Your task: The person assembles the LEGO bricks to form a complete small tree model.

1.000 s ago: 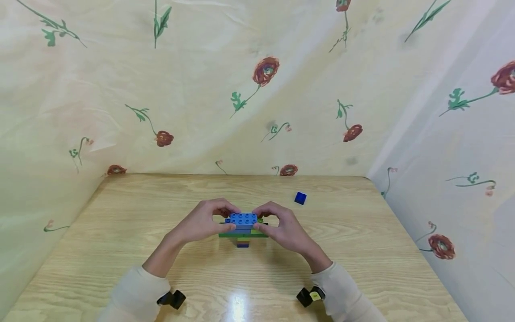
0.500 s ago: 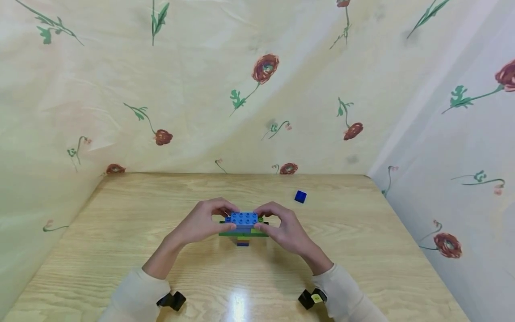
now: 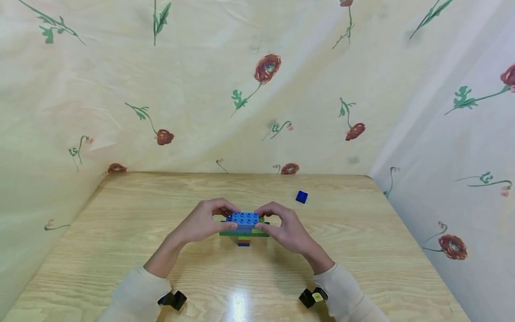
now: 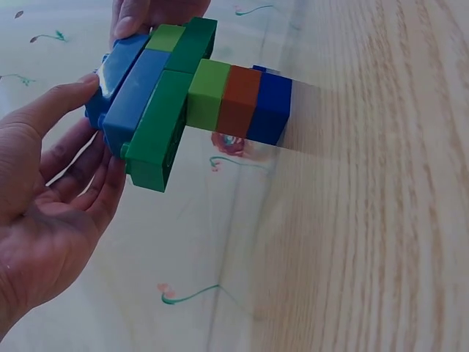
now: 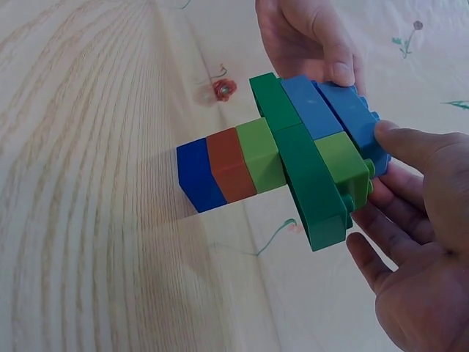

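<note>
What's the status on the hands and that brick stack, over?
Left hand and right hand both gripping the brick stack at its ends. Stack upright on the table, light blue brick on top. Loose blue cube sits apart, nothing blocking.

Home tabletop (image 3: pixel 120 223) (floral cloth (image 3: pixel 201 89) backdrop)

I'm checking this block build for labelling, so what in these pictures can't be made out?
- Head view: the block tower has its ends covered by the left hand and right hand; the lower bricks are too small to count.
- Left wrist view: the tower's far end is hidden behind the blocks.
- Right wrist view: the right hand is cut off by the frame edge.
- The small blue cube is too small for detail.
</note>
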`<state>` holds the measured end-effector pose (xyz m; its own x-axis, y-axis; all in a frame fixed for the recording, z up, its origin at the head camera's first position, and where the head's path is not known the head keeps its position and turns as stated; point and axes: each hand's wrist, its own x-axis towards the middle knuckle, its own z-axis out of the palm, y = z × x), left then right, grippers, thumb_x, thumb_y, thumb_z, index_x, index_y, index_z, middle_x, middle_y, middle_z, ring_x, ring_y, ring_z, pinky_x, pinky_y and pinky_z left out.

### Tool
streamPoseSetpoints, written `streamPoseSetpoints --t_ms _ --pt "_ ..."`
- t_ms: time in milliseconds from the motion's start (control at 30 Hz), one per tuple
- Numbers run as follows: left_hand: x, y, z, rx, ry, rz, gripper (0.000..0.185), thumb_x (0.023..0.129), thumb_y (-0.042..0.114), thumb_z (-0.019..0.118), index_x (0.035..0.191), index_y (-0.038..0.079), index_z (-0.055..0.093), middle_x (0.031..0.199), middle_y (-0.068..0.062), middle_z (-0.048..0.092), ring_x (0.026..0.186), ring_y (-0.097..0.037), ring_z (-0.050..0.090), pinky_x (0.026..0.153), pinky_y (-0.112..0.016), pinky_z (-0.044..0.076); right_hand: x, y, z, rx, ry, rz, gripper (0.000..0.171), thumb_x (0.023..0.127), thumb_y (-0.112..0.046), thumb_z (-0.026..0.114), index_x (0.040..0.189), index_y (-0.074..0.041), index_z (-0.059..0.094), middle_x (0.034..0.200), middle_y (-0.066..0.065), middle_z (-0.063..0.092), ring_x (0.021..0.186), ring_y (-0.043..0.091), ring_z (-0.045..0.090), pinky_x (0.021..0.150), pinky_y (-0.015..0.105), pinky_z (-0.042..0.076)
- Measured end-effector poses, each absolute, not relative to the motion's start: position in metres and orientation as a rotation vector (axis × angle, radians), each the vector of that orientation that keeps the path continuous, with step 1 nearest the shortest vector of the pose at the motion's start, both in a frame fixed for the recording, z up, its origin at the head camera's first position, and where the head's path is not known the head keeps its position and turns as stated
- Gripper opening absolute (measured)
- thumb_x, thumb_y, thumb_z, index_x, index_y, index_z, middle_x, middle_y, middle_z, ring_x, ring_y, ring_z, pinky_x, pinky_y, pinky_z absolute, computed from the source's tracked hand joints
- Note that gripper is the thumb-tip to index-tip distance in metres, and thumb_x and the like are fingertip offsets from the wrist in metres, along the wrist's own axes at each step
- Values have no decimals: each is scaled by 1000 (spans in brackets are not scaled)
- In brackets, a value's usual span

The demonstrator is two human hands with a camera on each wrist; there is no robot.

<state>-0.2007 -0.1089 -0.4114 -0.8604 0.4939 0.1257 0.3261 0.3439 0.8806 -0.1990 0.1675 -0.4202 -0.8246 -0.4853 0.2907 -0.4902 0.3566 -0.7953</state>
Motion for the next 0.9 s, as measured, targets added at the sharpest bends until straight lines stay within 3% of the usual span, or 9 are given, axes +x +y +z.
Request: streamPoseSetpoints --t_ms 233,467,667,900 --pt "-201 -107 -412 728 2388 1575 33 93 26 79 123 16 72 119 -4 72 106 -21 66 104 -55 51 -199 169 -419 916 -2608 1492 24 94 -19 77 117 -18 72 116 -3 73 108 16 65 100 55 53" --pt "-201 -106 -415 684 2334 1620 34 93 25 78 124 14 72 120 -8 71 106 -22 67 93 -38 56 -199 170 -417 926 -2618 1462 23 95 -20 77 117 -18 72 116 -3 73 107 16 66 99 52 55" --pt "-200 -109 -419 700 2332 1649 35 93 25 78 125 13 72 120 -9 72 107 -22 68 95 -40 56 -200 168 -420 977 -2590 1475 23 95 -20 76 117 -17 71 115 -2 72 107 17 67 98 43 55" --pt "-195 -107 -419 651 2343 1657 33 93 27 79 122 15 72 119 -8 72 105 -23 67 91 -38 56 -199 168 -421 953 -2605 1490 23 95 -22 76 118 -19 72 116 -3 72 109 17 67 99 55 54"
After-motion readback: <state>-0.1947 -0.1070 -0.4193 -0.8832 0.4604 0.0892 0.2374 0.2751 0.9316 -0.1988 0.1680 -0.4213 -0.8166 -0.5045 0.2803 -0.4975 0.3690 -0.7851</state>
